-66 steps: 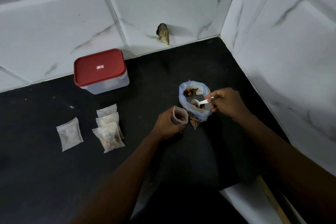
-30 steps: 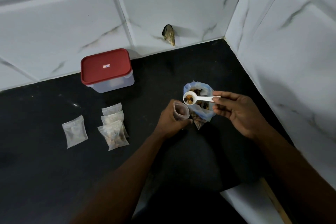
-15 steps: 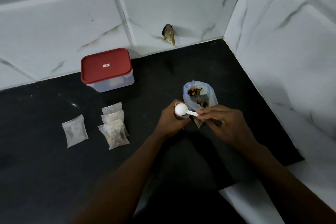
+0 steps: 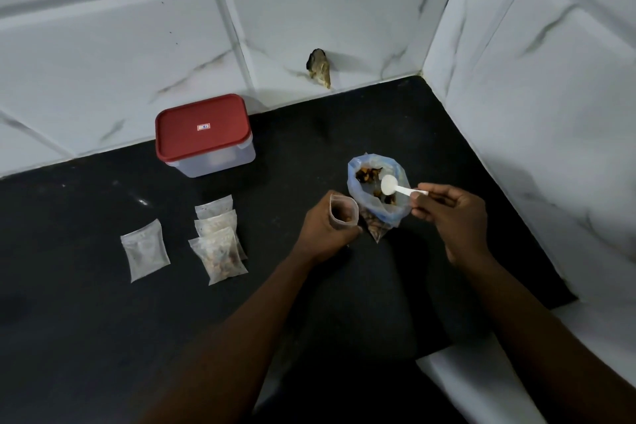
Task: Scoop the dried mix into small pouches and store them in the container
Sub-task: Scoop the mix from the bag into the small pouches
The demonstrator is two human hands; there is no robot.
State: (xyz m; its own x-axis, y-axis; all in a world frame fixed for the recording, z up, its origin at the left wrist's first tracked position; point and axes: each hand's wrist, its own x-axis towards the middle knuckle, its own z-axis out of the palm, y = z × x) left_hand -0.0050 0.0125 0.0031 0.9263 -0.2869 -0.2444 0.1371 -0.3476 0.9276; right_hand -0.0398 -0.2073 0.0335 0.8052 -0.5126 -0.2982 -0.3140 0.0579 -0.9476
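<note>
Plastic this limp needs my left hand (image 4: 321, 232) ringing the pouch (image 4: 343, 211) mouth; my right hand (image 4: 451, 217) pinches the scoop (image 4: 395, 186) by its handle.

A kitchen corner, most likely in a home: a black stone countertop (image 4: 103, 320) meets white marble-patterned wall tiles (image 4: 344, 10) on two sides, and food-storage things sit on it: a red-lidded plastic container (image 4: 203, 134), small filled zip pouches (image 4: 220, 255) and an open bag of dried mix (image 4: 389, 213)

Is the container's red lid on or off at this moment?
On. The red lid sits flat on the clear container and covers its whole top; no gap shows along the rim.
</note>
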